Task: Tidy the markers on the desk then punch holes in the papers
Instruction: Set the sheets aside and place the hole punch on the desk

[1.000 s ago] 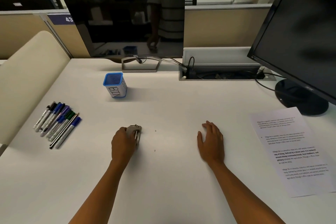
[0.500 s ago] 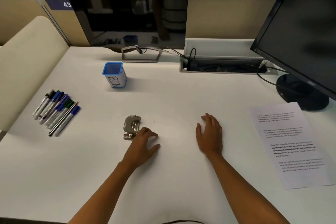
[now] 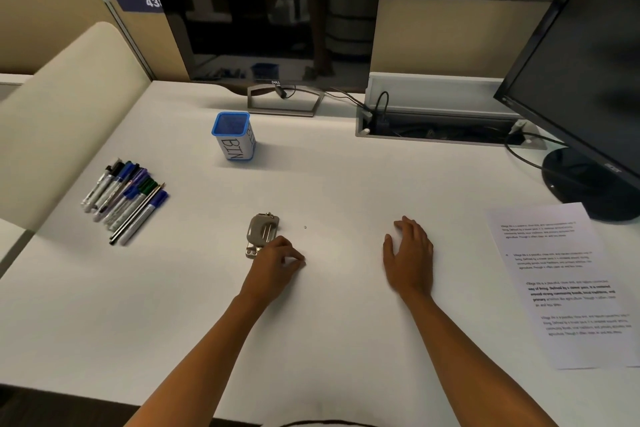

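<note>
Several markers [image 3: 124, 199] lie side by side in a row at the left of the white desk [image 3: 329, 184]. A blue-rimmed white cup marked BIN [image 3: 234, 137] stands upright behind them, towards the middle. A small metal hole punch [image 3: 262, 231] lies on the desk in front of me. My left hand [image 3: 277, 265] rests on the desk just right of the punch's near end, fingers loosely curled, with nothing visible in it. My right hand [image 3: 408, 258] lies flat on the desk, fingers straight. Printed paper [image 3: 568, 284] lies at the right.
A dark monitor [image 3: 270, 10] stands at the back centre and another monitor [image 3: 588, 62] on a round base at the right. A cable tray [image 3: 443, 121] with wires sits between them. A cream partition [image 3: 62, 107] borders the desk's left side.
My left hand let go of the hole punch and moved right of it, then curled its fingers. The right hand stayed flat in place. The view tipped down slightly.
</note>
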A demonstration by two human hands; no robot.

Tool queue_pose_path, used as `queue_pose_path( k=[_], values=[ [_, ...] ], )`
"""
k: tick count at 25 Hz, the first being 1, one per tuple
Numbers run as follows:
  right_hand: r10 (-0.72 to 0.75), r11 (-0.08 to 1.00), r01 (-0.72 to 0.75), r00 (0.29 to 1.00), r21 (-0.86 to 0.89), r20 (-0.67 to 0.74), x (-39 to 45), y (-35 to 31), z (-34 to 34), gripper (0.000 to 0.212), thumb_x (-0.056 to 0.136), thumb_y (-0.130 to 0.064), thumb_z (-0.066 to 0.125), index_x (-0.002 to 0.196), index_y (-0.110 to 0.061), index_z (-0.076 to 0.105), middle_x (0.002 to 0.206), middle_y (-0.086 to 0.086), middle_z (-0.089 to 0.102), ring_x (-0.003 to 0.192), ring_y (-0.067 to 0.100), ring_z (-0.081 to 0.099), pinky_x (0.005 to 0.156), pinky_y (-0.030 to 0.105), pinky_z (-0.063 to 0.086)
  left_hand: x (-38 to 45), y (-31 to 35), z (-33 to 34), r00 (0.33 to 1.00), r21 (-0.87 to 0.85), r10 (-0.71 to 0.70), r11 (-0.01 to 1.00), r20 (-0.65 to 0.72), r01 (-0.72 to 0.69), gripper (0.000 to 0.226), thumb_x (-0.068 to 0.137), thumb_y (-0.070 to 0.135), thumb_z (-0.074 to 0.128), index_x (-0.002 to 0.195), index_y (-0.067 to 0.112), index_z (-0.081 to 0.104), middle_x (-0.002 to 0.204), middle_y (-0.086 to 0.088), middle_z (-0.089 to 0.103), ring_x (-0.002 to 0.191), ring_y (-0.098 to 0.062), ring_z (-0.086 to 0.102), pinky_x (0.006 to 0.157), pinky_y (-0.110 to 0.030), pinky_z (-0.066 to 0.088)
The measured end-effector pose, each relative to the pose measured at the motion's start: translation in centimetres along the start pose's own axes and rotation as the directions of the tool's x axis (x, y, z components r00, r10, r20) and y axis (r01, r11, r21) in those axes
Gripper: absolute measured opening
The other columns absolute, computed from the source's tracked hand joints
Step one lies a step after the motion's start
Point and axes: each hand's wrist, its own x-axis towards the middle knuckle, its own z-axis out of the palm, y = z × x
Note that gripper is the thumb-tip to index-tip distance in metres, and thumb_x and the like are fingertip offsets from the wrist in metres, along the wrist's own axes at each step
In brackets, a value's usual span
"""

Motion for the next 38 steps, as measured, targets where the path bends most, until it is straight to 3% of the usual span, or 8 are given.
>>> queue_pose_path(
  k=[3, 8, 13, 19, 22, 25, 32, 38],
  values=[
    [-0.002, 1.0, 0.002, 1.0, -0.001, 0.001, 0.1, 0.0, 0.1, 0.036, 0.095, -0.031, 0.053, 0.129, -0.019, 0.054, 0.143, -0.002, 0.05, 0.135, 0.017, 0.042, 0.113, 0.037, 0.034, 0.1, -0.2, 0.1, 1.0, 0.002, -0.002, 1.0, -0.01, 0.002, 0.003, 0.083, 0.012, 0.076, 0.085, 0.012, 0.079, 0.087, 0.009, 0.056, 0.079, 0.007, 0.054, 0.065, -0.009, 0.039],
    [-0.002, 1.0, 0.002, 1.0, -0.001, 0.004, 0.0, -0.1, 0.0, 0.037, 0.096, -0.031, 0.052, 0.13, -0.019, 0.054, 0.145, -0.001, 0.049, 0.136, 0.018, 0.041, 0.114, 0.036, 0.033, 0.2, -0.9, 0.8, 0.999, 0.062, 0.037, 0.997, -0.014, -0.036, 0.005, 0.088, 0.008, 0.069, 0.085, 0.007, 0.072, 0.086, 0.005, 0.054, 0.07, 0.001, 0.053, 0.068, -0.008, 0.037],
    [-0.032, 0.999, 0.031, 0.999, -0.013, -0.004, -0.1, -0.4, 0.1, 0.033, 0.095, -0.026, 0.053, 0.127, -0.018, 0.056, 0.138, -0.001, 0.053, 0.131, 0.019, 0.045, 0.11, 0.035, 0.036, -0.7, -1.1, 1.6, 0.997, 0.002, 0.063, 0.998, -0.054, -0.063, 0.013, 0.094, 0.002, 0.056, 0.088, 0.013, 0.058, 0.091, 0.003, 0.051, 0.082, 0.0, 0.05, 0.077, -0.009, 0.038],
    [-0.278, 0.944, 0.241, 0.949, 0.227, 0.146, 0.1, -4.2, 2.1, 0.026, 0.091, -0.017, 0.059, 0.116, -0.019, 0.06, 0.114, -0.007, 0.058, 0.108, 0.012, 0.052, 0.095, 0.029, 0.046, -1.5, -1.5, 1.4, 0.993, -0.071, 0.05, 0.996, -0.108, -0.058, 0.016, 0.096, 0.001, 0.051, 0.088, 0.014, 0.052, 0.088, 0.006, 0.051, 0.082, 0.001, 0.049, 0.074, -0.01, 0.038],
    [-0.326, 0.904, 0.2, 0.894, 0.377, 0.307, 0.4, -7.7, 4.3, 0.024, 0.09, -0.023, 0.064, 0.113, -0.02, 0.06, 0.11, -0.01, 0.055, 0.106, 0.007, 0.052, 0.095, 0.021, 0.044, -1.4, -1.4, 1.3, 0.992, -0.08, 0.042, 0.995, -0.119, -0.052, 0.011, 0.096, 0.002, 0.052, 0.089, 0.01, 0.055, 0.087, 0.008, 0.051, 0.079, 0.001, 0.049, 0.072, -0.01, 0.038],
    [-0.329, 0.885, 0.153, 0.874, 0.44, 0.357, 1.0, -9.9, 6.0, 0.023, 0.088, -0.026, 0.069, 0.108, -0.018, 0.063, 0.105, -0.009, 0.056, 0.101, 0.009, 0.056, 0.091, 0.019, 0.046, -1.5, -1.5, 1.4, 0.993, -0.092, 0.03, 0.995, -0.118, -0.041, 0.009, 0.096, 0.003, 0.053, 0.09, 0.009, 0.056, 0.087, 0.005, 0.052, 0.077, -0.001, 0.05, 0.07, -0.01, 0.037],
    [-0.322, 0.883, 0.139, 0.873, 0.448, 0.365, 2.6, -11.3, 6.9, 0.01, 0.084, -0.02, 0.074, 0.092, -0.016, 0.07, 0.09, -0.008, 0.06, 0.081, 0.004, 0.058, 0.074, 0.011, 0.045, -1.8, -1.5, 1.3, 0.993, -0.109, 0.04, 0.993, -0.112, -0.052, 0.008, 0.096, 0.004, 0.053, 0.092, 0.01, 0.056, 0.089, 0.002, 0.054, 0.078, -0.001, 0.048, 0.071, -0.009, 0.037],
    [-0.377, 0.911, 0.229, 0.8, 0.344, 0.466, 3.9, -11.3, 7.2, 0.005, 0.091, -0.016, 0.064, 0.09, -0.012, 0.065, 0.088, -0.006, 0.054, 0.078, 0.009, 0.052, 0.071, 0.014, 0.038, -1.5, -1.2, 1.3, 0.991, -0.187, -0.005, 0.982, -0.134, -0.02, 0.012, 0.097, 0.006, 0.054, 0.09, 0.016, 0.056, 0.088, 0.003, 0.056, 0.076, -0.005, 0.051, 0.069, -0.013, 0.039]
  ],
)
